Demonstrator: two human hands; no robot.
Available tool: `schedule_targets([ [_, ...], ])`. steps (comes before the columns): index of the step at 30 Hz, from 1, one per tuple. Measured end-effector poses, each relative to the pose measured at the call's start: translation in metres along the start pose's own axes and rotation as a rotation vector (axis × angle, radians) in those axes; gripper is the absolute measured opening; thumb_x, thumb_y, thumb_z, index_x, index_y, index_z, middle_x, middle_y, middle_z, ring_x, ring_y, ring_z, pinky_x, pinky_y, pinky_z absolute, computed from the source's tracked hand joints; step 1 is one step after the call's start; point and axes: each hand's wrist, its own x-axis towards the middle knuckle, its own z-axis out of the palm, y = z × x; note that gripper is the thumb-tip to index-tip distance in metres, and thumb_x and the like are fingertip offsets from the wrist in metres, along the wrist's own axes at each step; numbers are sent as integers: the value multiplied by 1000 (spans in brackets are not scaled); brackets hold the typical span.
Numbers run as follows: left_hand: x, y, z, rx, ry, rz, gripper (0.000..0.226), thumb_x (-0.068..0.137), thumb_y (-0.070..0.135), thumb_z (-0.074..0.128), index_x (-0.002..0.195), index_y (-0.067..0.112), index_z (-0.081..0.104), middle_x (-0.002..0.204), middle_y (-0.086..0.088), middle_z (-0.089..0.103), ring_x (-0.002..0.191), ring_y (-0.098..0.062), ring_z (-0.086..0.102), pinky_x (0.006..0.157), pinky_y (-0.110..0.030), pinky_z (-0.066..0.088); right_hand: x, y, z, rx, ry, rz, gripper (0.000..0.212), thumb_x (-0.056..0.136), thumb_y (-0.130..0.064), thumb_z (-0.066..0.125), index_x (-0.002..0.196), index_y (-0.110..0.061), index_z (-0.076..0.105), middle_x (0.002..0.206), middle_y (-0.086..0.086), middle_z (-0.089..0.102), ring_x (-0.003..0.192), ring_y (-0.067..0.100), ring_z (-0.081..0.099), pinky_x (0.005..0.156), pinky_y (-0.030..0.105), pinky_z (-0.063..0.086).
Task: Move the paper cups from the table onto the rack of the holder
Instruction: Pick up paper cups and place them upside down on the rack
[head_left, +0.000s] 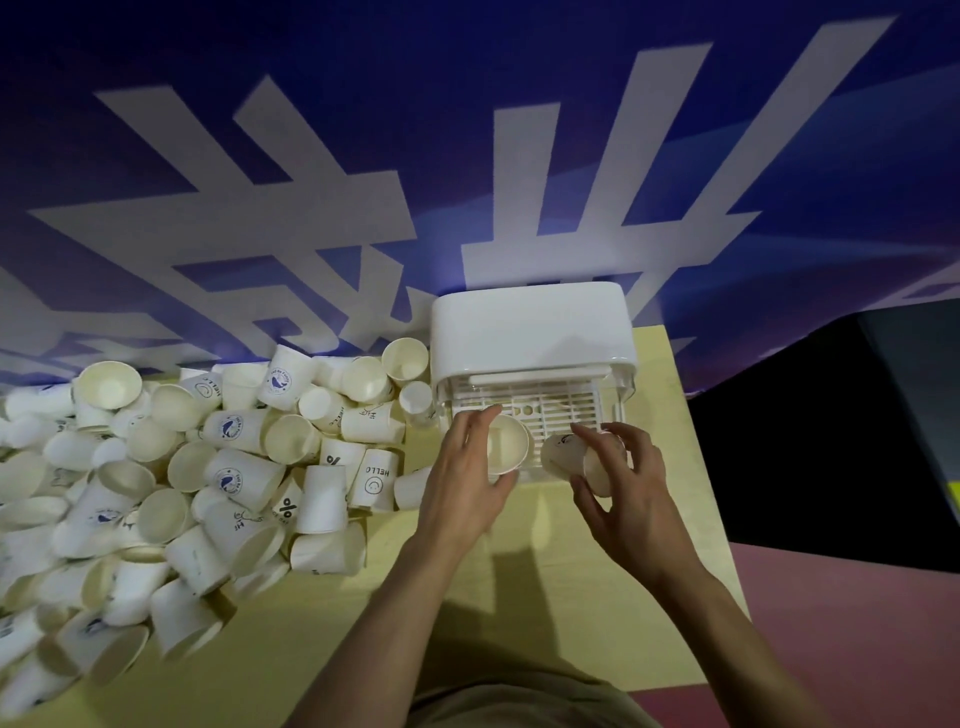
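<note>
At the front edge of the white cup holder (530, 332), both hands work over the pulled-out slotted rack (545, 408). The left hand (467, 467) grips one paper cup (506, 444) with curled fingers and thumb around its wall, mouth turned toward the camera, at the rack's left front corner. The right hand (621, 473) pinches a second paper cup (563, 454), printed and lying tilted, at the rack's front right. The remaining loose cups (208, 467) lie heaped on the yellow table (545, 571), left of the holder.

Recommended procedure: invert each cup so the mouth faces the grid, align it over a free section behind the front rim, and lower it until it sits flat. Maintain a light grip; paper walls probably deform under pressure. Seat one cup before the other to avoid collision.
</note>
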Motion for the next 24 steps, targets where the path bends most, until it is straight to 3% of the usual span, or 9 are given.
schedule_targets([
  [4, 1, 10, 12, -22, 2, 1, 76, 85, 21, 75, 149, 30, 36, 141, 9, 43, 129, -13, 45, 102, -31, 46, -2, 6, -8, 7, 1, -1, 62, 94, -28, 68, 149, -41, 43, 145, -1, 38, 129, 20, 47, 88, 33, 57],
  [9, 4, 8, 22, -19, 27, -20, 77, 82, 25, 80, 146, 31, 37, 137, 12, 42, 123, -7, 44, 97, -21, 40, -8, 15, -10, 41, -3, 1, 61, 96, -30, 66, 151, -38, 40, 144, -3, 38, 126, 19, 51, 91, 32, 57],
  [13, 8, 0, 33, 37, -26, -57, 78, 83, 23, 79, 148, 30, 36, 138, 7, 42, 126, -14, 47, 100, -21, 38, -5, 23, -9, 67, -23, 12, 52, 97, -33, 66, 144, -42, 46, 144, -4, 37, 123, 21, 54, 92, 36, 58],
  [18, 16, -10, 44, 246, -135, -115, 86, 89, 46, 69, 159, 23, 24, 153, -1, 36, 141, -25, 32, 118, -41, 30, 6, 27, -5, 91, -32, 26, 47, 96, -37, 68, 141, -37, 53, 146, 2, 39, 130, 24, 48, 98, 38, 55],
  [24, 30, -8, 52, 217, -191, -197, 86, 92, 45, 69, 159, 17, 23, 152, -10, 38, 141, -30, 36, 114, -41, 32, 6, 35, -12, 113, -26, 57, 47, 98, -37, 66, 143, -30, 52, 145, 6, 40, 129, 29, 49, 100, 44, 52],
])
